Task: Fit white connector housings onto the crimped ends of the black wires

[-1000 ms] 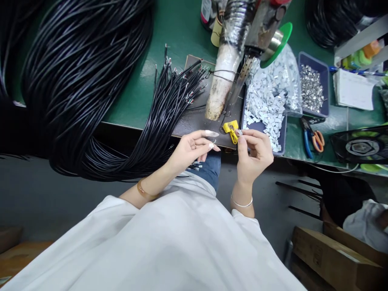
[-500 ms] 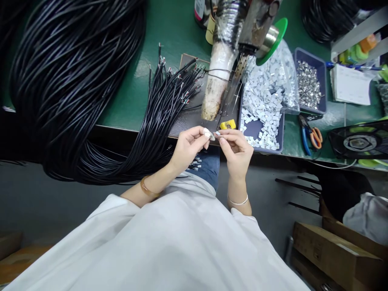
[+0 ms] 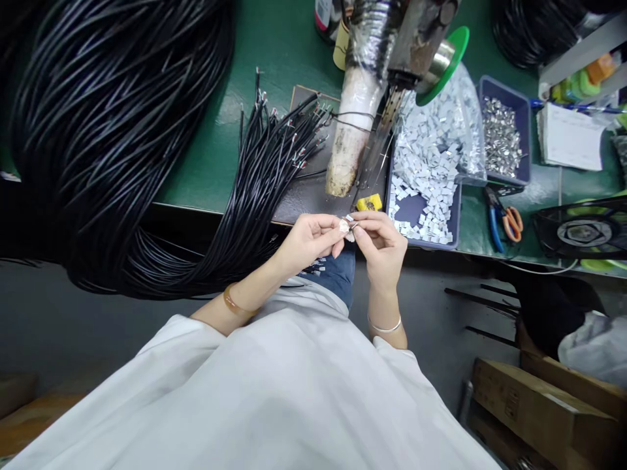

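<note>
My left hand (image 3: 313,239) is closed in a pinch just past the table's front edge, with white wrapping on its fingertips. What lies between those fingertips is hidden. Touching it from the right, my right hand (image 3: 383,247) is closed too, thumb against forefinger, on a small white connector (image 3: 349,217). A short dark end, perhaps of a cable, shows beside the right thumb. Close behind the hands lies a yellow block (image 3: 369,202). Right of them, a blue-grey tray (image 3: 410,207) holds many white connectors (image 3: 431,189).
A bundle of black cables (image 3: 264,163) with stripped ends lies to the left, near a large cable coil (image 3: 122,111). A wrapped tube (image 3: 349,140) and a soldering iron (image 3: 386,124) hang overhead. Rightward are a bin of metal shells (image 3: 500,137), pliers (image 3: 494,219) and a fan (image 3: 582,230).
My left hand has moved right, bringing its wrapped fingertips against my right fingers. The right hand has barely shifted and keeps its pinch on the connector.
</note>
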`<state>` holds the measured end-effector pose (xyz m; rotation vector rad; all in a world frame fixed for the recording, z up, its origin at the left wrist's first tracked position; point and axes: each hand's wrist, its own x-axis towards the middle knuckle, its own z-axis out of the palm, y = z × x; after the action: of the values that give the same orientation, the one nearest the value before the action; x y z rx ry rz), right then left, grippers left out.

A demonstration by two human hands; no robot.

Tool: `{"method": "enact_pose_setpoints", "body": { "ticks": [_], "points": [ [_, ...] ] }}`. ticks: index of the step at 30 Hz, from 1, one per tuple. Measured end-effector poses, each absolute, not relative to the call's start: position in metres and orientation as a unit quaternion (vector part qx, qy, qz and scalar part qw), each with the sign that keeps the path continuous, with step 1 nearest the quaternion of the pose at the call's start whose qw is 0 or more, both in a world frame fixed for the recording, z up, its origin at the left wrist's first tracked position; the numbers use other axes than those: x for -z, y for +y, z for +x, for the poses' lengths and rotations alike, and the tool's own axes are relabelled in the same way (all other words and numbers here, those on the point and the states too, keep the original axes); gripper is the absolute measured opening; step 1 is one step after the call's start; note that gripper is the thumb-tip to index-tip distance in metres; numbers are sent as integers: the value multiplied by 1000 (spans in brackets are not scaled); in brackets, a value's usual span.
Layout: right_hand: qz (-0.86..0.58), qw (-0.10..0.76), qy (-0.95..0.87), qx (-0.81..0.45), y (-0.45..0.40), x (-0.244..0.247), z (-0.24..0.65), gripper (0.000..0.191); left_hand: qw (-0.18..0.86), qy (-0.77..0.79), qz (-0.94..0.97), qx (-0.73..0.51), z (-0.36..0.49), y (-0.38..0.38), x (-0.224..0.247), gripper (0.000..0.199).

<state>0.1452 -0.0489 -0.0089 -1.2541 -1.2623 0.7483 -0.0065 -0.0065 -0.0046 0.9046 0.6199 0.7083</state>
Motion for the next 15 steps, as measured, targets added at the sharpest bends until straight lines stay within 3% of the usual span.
{"method": "enact_pose_setpoints", "body": {
  "ticks": [9,15],
  "points": [
    [-521,543,-585,-303,-53,4,153,8,820,249,436,-275,-16,-2,8,35],
    [-492,551,-555,-382,-50,10,155,5,786,260,480,-291,-17,-2,3,20]
  ]
}}
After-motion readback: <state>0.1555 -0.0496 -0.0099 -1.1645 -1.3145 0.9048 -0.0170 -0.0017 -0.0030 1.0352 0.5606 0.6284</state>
